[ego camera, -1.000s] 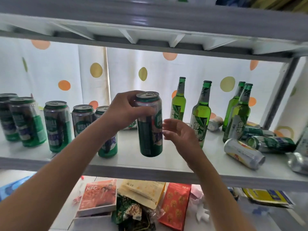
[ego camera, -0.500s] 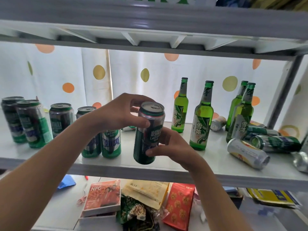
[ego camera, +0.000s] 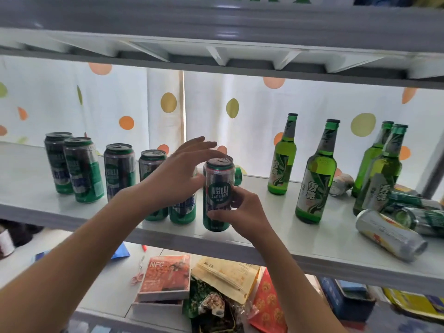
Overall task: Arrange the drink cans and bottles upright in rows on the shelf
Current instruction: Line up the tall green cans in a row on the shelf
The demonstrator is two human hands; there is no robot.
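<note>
R hand [ego camera: 242,212] gripping upright can [ego camera: 218,193] on shelf [ego camera: 276,239], L hand [ego camera: 177,174] open beside

**Setting: Small Shop or Home Storeroom With Shelving**

The location is a stocked storage or retail shelf unit; which of the two cannot be told. A white shelf [ego camera: 276,239] with a grey front edge carries green beer cans [ego camera: 84,169] at left and green glass bottles [ego camera: 316,174] at right. A second shelf board [ego camera: 216,32] with moulded ribs runs overhead. Directly behind hangs a white curtain [ego camera: 252,116] printed with orange and yellow-green dots, backlit by daylight. The lower level holds packaged goods: an orange box marked NFC [ego camera: 165,275], a tan pouch [ego camera: 228,275], and a red snack bag [ego camera: 269,306].
</note>
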